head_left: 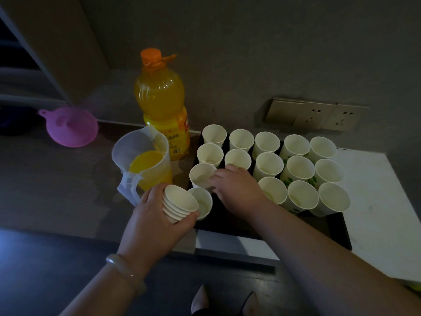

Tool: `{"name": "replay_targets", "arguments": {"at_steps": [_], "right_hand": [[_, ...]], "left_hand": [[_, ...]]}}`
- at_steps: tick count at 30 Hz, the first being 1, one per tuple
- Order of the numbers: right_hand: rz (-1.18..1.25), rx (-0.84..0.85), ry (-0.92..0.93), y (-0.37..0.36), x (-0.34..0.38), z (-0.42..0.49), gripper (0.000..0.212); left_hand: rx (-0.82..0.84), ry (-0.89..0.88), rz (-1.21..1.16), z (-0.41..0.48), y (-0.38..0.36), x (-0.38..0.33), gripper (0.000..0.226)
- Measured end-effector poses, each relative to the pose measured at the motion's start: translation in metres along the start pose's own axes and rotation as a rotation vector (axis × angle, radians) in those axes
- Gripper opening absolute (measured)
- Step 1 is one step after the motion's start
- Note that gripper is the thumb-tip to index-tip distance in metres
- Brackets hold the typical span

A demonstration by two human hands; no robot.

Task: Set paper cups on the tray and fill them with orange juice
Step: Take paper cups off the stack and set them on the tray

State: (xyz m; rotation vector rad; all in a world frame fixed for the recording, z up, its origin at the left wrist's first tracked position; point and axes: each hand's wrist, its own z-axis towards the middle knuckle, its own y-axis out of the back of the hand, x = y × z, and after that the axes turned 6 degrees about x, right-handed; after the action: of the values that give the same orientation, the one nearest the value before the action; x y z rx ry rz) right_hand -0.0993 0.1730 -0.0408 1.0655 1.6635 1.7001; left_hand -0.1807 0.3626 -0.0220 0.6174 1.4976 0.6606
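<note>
L hand (155, 215) grips cup stack (180, 204) at 8 o'clock of tray (227, 222), R hand (237, 188) hold can't tell; seat next cup upright in 6 o'clock gap w/o nudging set cups (272, 190).

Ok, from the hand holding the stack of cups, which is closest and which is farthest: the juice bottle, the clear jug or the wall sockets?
1. Jug, just behind the left hand that grips the cup stack.
2. Juice bottle, behind the jug, by the wall.
3. Wall sockets, far right, beyond the tray.
</note>
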Motion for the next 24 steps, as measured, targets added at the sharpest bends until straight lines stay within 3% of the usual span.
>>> {"name": "replay_targets", "arguments": {"at_steps": [3,7,12,15,19,24], "right_hand": [[0.006,-0.138,-0.07,0.004,-0.004,-0.008,0.026],[0.358,-0.467,-0.109,0.025,0.006,-0.039,0.029],[0.63,-0.259,0.011,0.037,0.03,-0.055,0.028],[0.725,-0.283,-0.027,0.035,0.029,-0.055,0.022],[0.501,-0.37,0.009,0.034,0.028,-0.059,0.025],[0.437,-0.503,0.022,0.033,0.029,-0.064,0.024]], "left_hand": [[-0.005,-0.018,-0.008,0.0,0.0,-0.004,0.065],[0.022,-0.052,-0.028,0.005,-0.002,-0.016,0.064],[0.102,-0.111,-0.015,0.016,-0.013,-0.035,0.068],[0.122,-0.116,-0.005,0.02,-0.018,-0.042,0.073],[0.147,-0.103,-0.03,0.021,-0.024,-0.047,0.07],[0.134,-0.13,-0.043,0.023,-0.023,-0.057,0.073]]}}
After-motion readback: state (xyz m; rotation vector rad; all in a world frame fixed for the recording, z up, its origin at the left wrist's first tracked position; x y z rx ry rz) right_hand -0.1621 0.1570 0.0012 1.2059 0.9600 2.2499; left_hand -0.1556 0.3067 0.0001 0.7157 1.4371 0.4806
